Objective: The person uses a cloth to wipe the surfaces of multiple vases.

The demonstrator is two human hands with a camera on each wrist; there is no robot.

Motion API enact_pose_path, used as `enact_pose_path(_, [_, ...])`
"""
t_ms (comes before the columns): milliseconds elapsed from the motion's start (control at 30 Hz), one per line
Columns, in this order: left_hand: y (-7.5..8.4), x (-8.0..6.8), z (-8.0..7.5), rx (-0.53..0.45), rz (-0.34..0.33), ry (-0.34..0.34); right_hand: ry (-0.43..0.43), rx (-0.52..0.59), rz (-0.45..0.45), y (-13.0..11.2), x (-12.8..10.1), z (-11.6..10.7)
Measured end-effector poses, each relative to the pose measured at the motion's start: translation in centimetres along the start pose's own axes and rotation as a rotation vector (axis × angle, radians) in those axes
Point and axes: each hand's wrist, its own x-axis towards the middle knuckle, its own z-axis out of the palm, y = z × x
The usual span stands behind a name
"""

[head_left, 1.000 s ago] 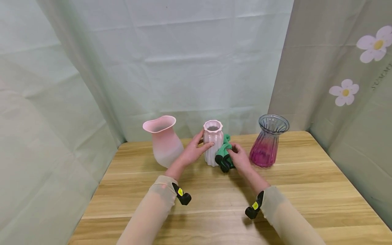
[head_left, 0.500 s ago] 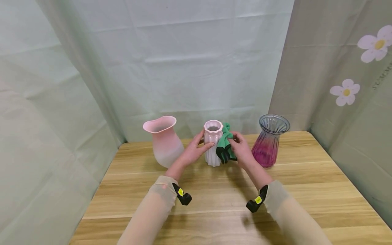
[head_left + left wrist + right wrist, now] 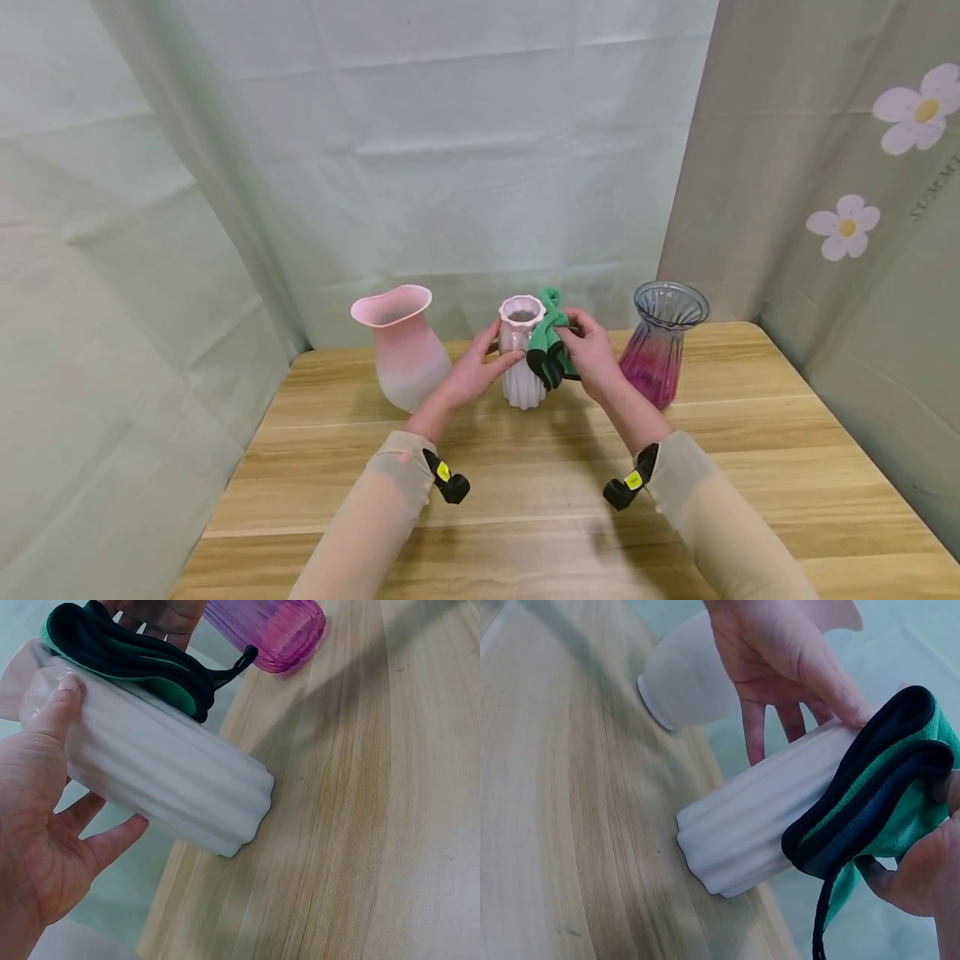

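In the head view, two beige sleeves [image 3: 360,521] rise from the bottom of the frame, each with a small black wrist device with a yellow label [image 3: 452,485] at its cuff, over a light wood-grained counter [image 3: 525,525]. At the centre, the left hand [image 3: 472,367] grips an upright white fluted vase with a scalloped rim [image 3: 523,385], thumb on the near side, fingers spread around the other. Just right of it, the right hand [image 3: 594,357] pinches a bunched green cloth with black edging [image 3: 551,337] between thumb and fingers, right beside the vase's wall. Left of centre stands a frosted pink-to-white vase [image 3: 408,354]; right of centre, a ribbed blue-to-magenta glass vase [image 3: 655,358]. Behind them, a pale curtain [image 3: 480,167] fills the upper frame, with white flowers [image 3: 843,227] printed at right.
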Motion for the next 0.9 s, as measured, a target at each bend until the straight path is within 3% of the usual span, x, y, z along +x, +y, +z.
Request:
enact_pose_path(400, [-0.1,0.0,0.0,0.021,0.000,0.007,-0.014,0.179,-0.017,-0.5,-0.4,-1.4])
enact_pose_path(767, [0.4,-0.4,0.2,0.013,-0.035,0.002,0.013,0.140,-0.002,-0.3,-1.0,-4.0])
enact_pose_path(900, [0.6,-0.7,0.7,-0.013,-0.047,0.039,0.019,0.139,-0.006,-0.3,-1.3,-4.5])
